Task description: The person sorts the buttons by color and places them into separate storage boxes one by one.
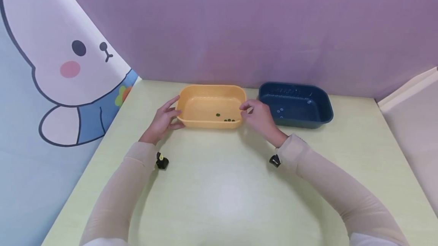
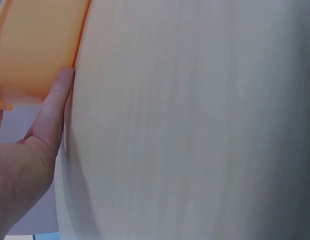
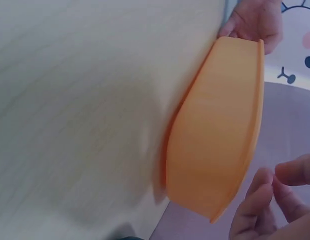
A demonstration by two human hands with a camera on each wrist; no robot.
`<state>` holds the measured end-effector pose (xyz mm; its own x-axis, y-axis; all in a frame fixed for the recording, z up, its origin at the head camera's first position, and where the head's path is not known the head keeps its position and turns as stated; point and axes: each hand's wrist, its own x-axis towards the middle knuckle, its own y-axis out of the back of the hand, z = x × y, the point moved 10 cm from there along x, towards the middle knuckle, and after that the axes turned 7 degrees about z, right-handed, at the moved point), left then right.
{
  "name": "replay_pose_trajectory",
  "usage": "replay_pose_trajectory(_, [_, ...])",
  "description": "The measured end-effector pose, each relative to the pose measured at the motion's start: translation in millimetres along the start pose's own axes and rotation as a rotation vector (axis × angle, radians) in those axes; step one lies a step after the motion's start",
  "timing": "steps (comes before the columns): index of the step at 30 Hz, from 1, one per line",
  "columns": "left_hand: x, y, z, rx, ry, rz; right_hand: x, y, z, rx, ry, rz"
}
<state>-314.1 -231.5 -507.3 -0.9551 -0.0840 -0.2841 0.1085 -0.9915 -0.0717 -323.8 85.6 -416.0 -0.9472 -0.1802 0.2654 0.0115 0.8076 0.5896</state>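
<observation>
A shallow yellow tray (image 1: 208, 103) stands at the back of the table with several small dark green pieces (image 1: 218, 115) in its front right part. My left hand (image 1: 161, 120) holds its left end, the thumb along the front side and the fingers at the rim, as the left wrist view also shows. Close by the right rim is my right hand (image 1: 260, 120), its fingers bent. In the right wrist view the thumb and fingertips of that hand (image 3: 275, 210) come together; I cannot tell whether a small piece is between them.
Just right of the yellow tray stands a dark blue tray (image 1: 319, 118), with several small pale rings (image 1: 309, 102) inside. A purple backdrop (image 1: 239, 29) rises behind both trays. At the left hangs a cloth with a cartoon animal (image 1: 44, 29).
</observation>
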Motion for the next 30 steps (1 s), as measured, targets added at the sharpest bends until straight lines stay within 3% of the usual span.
replay_pose_trajectory(9, [1.5,0.9,-2.1,-0.016,-0.007,0.000,-13,-12,5,-0.140,-0.020,-0.096])
replay_pose_trajectory(17, [2.5,0.9,0.3,-0.013,-0.020,0.002,-15,-14,4,-0.216,0.027,-0.111])
replay_pose_trajectory(30, [5.5,-1.8,1.0,0.015,-0.006,-0.008,-17,-12,5,-0.205,0.047,-0.122])
